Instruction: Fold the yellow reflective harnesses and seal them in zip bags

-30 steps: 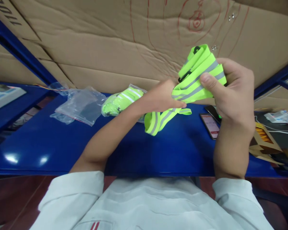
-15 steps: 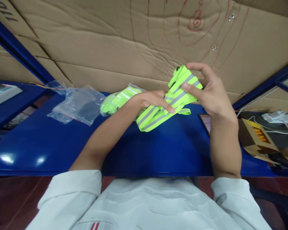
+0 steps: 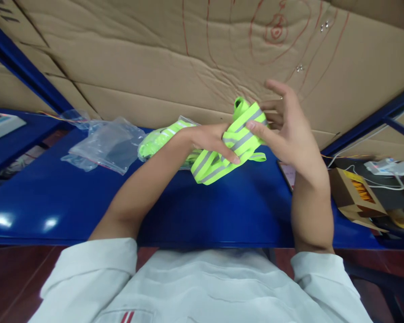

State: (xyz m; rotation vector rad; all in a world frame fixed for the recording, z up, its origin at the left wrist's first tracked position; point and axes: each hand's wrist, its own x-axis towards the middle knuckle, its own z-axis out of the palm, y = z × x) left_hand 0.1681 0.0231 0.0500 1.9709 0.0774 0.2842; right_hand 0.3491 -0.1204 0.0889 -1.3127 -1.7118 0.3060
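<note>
A neon-yellow reflective belt (image 3: 208, 168) with grey stripes is bunched into folds above the blue table. My left hand (image 3: 215, 139) is closed around the middle of these folds, its thumb side lying across the front. My right hand (image 3: 289, 128) is at the upper right edge of the bundle. Its thumb presses on the striped front while the index finger stands away and the other fingers curl at the edge, partly hidden. A loop of the belt sticks up at the top, and a short end pokes out on the right.
Behind my left forearm lies a clear bag (image 3: 164, 139) of similar neon material. Clear plastic bags (image 3: 109, 143) lie farther left on the blue table (image 3: 202, 215). A phone-like device (image 3: 287, 174) and an open cardboard box (image 3: 353, 193) are at right. Cardboard (image 3: 138, 58) walls the back.
The top of the belt bundle has been folded over leftward, and a rolled loop shows there now. My right hand has shifted slightly left, with its index finger lifted off the belt.
</note>
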